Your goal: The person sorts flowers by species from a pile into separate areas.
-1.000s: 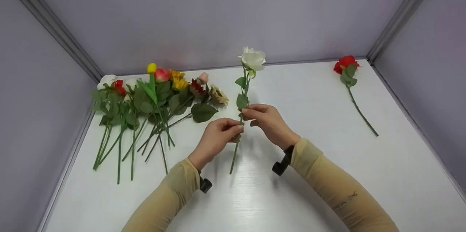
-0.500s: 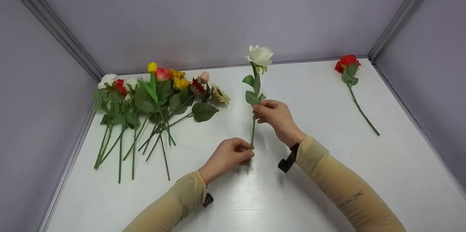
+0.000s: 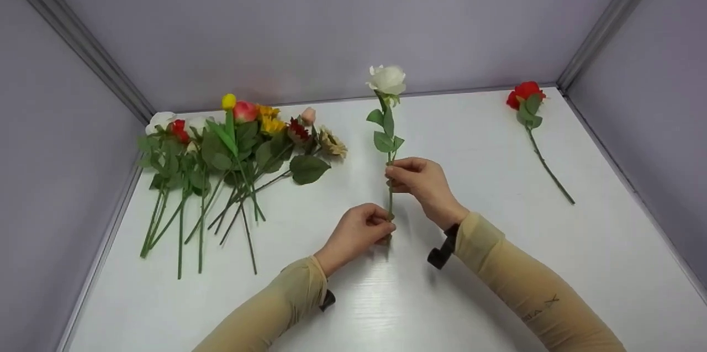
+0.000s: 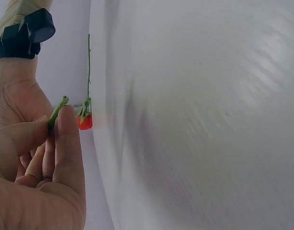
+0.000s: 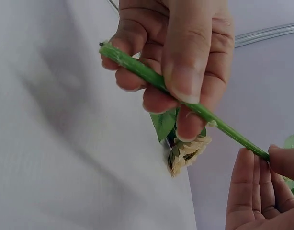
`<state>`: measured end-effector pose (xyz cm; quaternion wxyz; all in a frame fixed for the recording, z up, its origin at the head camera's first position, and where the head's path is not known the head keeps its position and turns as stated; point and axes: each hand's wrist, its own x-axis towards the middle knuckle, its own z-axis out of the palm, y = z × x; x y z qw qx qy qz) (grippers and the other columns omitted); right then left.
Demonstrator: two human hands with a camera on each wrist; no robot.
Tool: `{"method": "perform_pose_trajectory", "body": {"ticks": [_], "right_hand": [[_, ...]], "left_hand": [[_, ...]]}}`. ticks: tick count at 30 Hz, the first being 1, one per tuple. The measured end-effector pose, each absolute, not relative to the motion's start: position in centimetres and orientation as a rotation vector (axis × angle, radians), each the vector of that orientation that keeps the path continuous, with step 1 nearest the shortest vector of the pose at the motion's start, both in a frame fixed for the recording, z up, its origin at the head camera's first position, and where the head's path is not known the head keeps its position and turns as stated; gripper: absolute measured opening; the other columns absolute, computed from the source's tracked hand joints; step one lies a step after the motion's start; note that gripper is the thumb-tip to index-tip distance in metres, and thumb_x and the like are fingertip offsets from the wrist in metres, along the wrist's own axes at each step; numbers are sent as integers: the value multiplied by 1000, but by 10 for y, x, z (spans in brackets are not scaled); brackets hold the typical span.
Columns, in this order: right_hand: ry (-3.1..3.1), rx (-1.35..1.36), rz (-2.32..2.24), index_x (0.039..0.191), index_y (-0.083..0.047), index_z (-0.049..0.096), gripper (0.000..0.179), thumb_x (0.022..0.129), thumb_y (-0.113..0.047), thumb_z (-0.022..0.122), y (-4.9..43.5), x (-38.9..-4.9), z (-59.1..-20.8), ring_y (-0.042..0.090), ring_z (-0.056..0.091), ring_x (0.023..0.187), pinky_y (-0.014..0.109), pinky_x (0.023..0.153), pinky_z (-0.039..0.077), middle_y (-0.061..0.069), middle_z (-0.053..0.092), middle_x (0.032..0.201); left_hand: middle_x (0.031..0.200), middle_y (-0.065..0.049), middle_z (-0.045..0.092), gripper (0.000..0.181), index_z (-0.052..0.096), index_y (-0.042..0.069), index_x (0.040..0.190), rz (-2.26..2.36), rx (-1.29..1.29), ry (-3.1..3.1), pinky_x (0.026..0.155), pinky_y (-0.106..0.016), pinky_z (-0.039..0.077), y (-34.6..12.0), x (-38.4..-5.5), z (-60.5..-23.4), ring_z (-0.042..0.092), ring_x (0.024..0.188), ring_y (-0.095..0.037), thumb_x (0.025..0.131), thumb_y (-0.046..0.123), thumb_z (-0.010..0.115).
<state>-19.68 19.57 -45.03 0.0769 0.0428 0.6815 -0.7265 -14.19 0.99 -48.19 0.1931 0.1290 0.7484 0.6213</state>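
Observation:
A white rose (image 3: 388,80) stands nearly upright above the middle of the table, held by both hands. My right hand (image 3: 425,186) pinches its stem just below the leaves. Lower down, near the cut end, thumb and fingers of my left hand (image 3: 356,233) pinch the same stem. In the right wrist view the green stem (image 5: 137,69) runs from the left hand (image 5: 185,62) down to the right hand (image 5: 262,191). The stem's tip (image 4: 63,100) pokes out past the left thumb in the left wrist view.
Several flowers lie in a group at the left, among them a yellow tulip (image 3: 228,101), yellow flowers (image 3: 272,124) and a beige flower (image 3: 332,143). A red rose (image 3: 526,95) lies alone at the right. Grey walls (image 3: 342,20) enclose the white table (image 3: 469,120).
My left hand has slid down the stem toward its cut end. The white rose and my right hand have shifted right overall, and the stem is more upright now.

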Motion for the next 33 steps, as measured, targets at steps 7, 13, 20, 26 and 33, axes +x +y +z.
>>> {"method": "perform_pose_trajectory", "body": {"ticks": [7, 13, 20, 26, 33], "right_hand": [[2315, 194, -1937, 121, 6, 68, 37, 96, -20, 75, 252, -220, -447, 23, 69, 89, 32, 80, 61, 21, 70, 110], [2771, 271, -1443, 119, 2, 72, 34, 99, -26, 71, 343, -243, -439, 22, 68, 84, 27, 72, 56, 19, 72, 106], [3136, 329, -878, 109, 8, 74, 27, 100, -15, 63, 430, -246, -442, 42, 63, 97, 54, 80, 51, 27, 71, 107], [3121, 424, -782, 107, 11, 73, 28, 99, -13, 60, 453, -245, -456, 48, 62, 100, 60, 83, 50, 31, 68, 110], [3123, 473, -777, 108, 12, 71, 29, 98, -12, 59, 453, -249, -468, 47, 62, 99, 61, 85, 50, 32, 68, 110]], "left_hand": [[119, -2, 69, 41, 62, 7, 138, 1258, 777, 2436, 88, -28, 55, 21, -136, -474, 67, 104, -14, 101, 25, 68], [141, -4, 59, 53, 51, 14, 150, 514, 1397, 2740, 106, -32, 46, 32, -126, -470, 55, 130, -20, 103, 33, 65], [163, -3, 37, 74, 36, 26, 160, -63, 1680, 2787, 123, -43, 22, 62, -126, -467, 30, 151, -25, 98, 54, 64], [168, -1, 26, 77, 28, 31, 163, -147, 1626, 2790, 125, -46, 14, 94, -134, -468, 21, 154, -24, 99, 67, 51], [168, 1, 25, 78, 26, 31, 163, -88, 1600, 2741, 125, -45, 14, 112, -135, -470, 21, 154, -22, 99, 69, 48]]}}
